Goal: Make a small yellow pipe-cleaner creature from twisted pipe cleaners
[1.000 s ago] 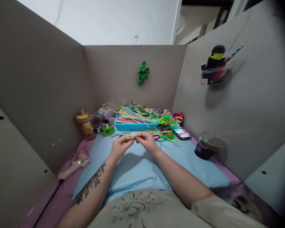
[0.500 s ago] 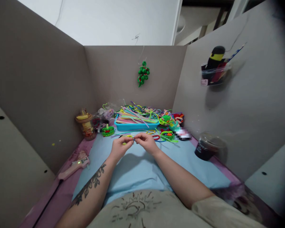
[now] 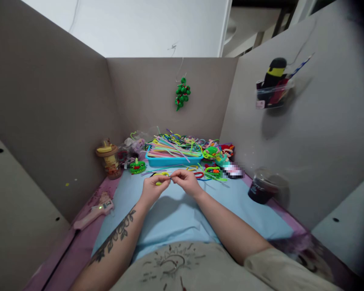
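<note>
My left hand (image 3: 154, 186) and my right hand (image 3: 186, 181) meet fingertip to fingertip above the blue cloth (image 3: 182, 222). Both are closed in a pinch on a short bit of dark bluish pipe cleaner (image 3: 170, 177), mostly hidden by the fingers. A yellow-green piece (image 3: 159, 183) shows by the left fingers; whether it is held I cannot tell. Just beyond the hands lie loose pipe cleaners, among them a red loop (image 3: 199, 175). A green fuzzy frog-like piece (image 3: 137, 166) sits to the left, another green fuzzy piece (image 3: 212, 172) to the right.
Behind the hands stands a blue tray (image 3: 174, 162) heaped with pastel pipe cleaners. A pink glue gun (image 3: 94, 214) and a lidded cup (image 3: 107, 159) are at left. At right are a phone (image 3: 233, 170) and a dark drink cup (image 3: 261, 188). Grey panels (image 3: 170, 72) enclose the table.
The camera view has shifted very slightly. Both hands keep the same pinch in nearly the same place.
</note>
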The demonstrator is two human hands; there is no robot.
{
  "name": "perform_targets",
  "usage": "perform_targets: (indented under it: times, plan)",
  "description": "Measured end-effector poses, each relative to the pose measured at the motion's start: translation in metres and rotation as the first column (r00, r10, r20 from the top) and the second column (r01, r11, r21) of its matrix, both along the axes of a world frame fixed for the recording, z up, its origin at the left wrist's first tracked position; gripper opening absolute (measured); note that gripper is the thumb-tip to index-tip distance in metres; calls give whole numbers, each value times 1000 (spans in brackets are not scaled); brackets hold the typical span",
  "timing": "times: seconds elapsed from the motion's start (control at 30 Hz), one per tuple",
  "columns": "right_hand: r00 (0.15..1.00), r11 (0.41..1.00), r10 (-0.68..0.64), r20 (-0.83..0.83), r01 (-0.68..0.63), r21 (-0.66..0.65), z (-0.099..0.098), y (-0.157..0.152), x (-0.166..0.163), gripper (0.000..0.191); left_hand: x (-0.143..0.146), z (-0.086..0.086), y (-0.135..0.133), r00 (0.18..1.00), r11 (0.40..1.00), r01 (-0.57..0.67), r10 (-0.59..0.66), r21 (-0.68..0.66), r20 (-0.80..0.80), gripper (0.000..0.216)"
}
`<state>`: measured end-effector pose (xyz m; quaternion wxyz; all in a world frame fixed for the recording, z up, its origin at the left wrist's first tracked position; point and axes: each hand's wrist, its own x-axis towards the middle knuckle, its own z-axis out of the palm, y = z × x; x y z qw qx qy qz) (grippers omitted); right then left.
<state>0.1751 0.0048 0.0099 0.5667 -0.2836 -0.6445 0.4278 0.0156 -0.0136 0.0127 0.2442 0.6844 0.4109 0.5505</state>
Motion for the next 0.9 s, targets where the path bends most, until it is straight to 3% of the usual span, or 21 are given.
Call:
perform_targets:
  times: [0.3,0.7,0.9]
  plan:
    - [1000,999,-1,0,1,-33,-1,3,1,16,3,2,0,1000,1000,-18,18,17,6,12]
    - [998,998,-34,58,32,46,-2,2,3,16,4,3,-4,999,999,-43,43,22,-7,11]
    - [999,999,-19,32,18,33,-2,4,2,16,3,4,-1,997,993,-51,57,104,-57,10]
